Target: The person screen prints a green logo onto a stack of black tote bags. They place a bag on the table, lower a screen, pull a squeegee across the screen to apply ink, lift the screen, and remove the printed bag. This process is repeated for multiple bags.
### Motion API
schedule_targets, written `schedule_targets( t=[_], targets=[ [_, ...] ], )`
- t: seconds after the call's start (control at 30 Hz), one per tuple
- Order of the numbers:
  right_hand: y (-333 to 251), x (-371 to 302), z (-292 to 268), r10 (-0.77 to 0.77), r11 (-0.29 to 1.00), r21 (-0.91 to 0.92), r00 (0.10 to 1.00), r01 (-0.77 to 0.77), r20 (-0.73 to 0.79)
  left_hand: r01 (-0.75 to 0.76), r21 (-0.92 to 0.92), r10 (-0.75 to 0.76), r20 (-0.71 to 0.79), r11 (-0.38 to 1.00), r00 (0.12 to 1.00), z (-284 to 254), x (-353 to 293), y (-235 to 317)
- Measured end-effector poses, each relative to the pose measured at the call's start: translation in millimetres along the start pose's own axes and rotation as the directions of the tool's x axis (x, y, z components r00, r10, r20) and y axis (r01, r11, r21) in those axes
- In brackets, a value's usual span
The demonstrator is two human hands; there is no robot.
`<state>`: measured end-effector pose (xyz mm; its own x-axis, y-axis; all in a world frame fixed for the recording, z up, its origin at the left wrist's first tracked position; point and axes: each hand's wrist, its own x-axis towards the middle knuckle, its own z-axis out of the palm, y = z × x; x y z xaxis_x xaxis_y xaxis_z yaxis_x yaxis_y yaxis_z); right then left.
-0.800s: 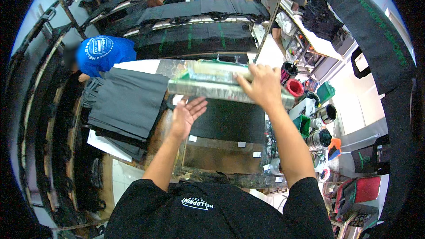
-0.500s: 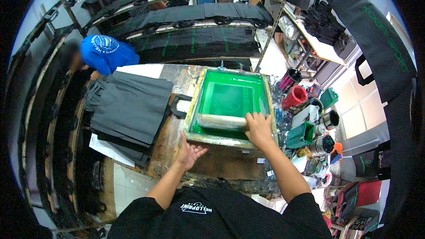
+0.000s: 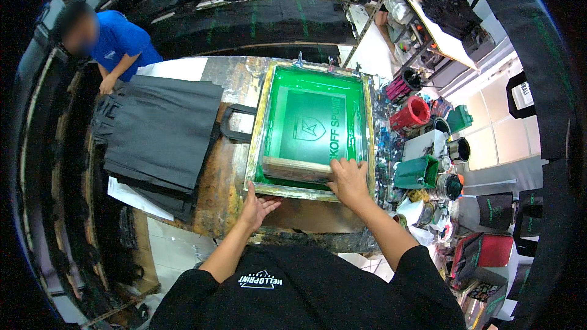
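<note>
Hands meet at the near edge of the screen frame [image 3: 260, 128], which lies flat on the worn table [image 3: 229, 183] with its green mesh up. Left hand [image 3: 255, 206] rests open, palm down, on the frame's near rail, gripping nothing, while right hand [image 3: 348, 181] presses with fingers curled onto the wooden squeegee [image 3: 296, 168] lying across the mesh. Black bags [image 3: 159, 134] are stacked left of the frame, and ink tubs [image 3: 422, 140] crowd its right.

bag under screen frame [image 3: 309, 128] — only handle [image 3: 235, 131] shows | co-worker [image 3: 116, 40] — face blurred | squeegee [image 3: 299, 169] — blade hidden
</note>
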<state>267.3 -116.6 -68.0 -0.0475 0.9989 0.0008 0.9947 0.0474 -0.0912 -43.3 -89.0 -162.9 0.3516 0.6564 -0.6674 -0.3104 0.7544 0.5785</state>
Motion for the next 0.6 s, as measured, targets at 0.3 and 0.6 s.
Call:
schedule_targets(
  t=[0.3, 0.6],
  targets=[
    [52, 116, 32, 0.039, 0.997, -0.058, 0.994, -0.045, -0.105, 0.045, 0.003, -0.045, 0.06, 0.999, 0.997, -5, -1, 8],
    [126, 260, 52, 0.08, 0.993, -0.083, 0.992, -0.088, -0.102, 0.106, -0.011, -0.104, 0.099, 0.994, 0.99, -14, 4, 5]
  ],
)
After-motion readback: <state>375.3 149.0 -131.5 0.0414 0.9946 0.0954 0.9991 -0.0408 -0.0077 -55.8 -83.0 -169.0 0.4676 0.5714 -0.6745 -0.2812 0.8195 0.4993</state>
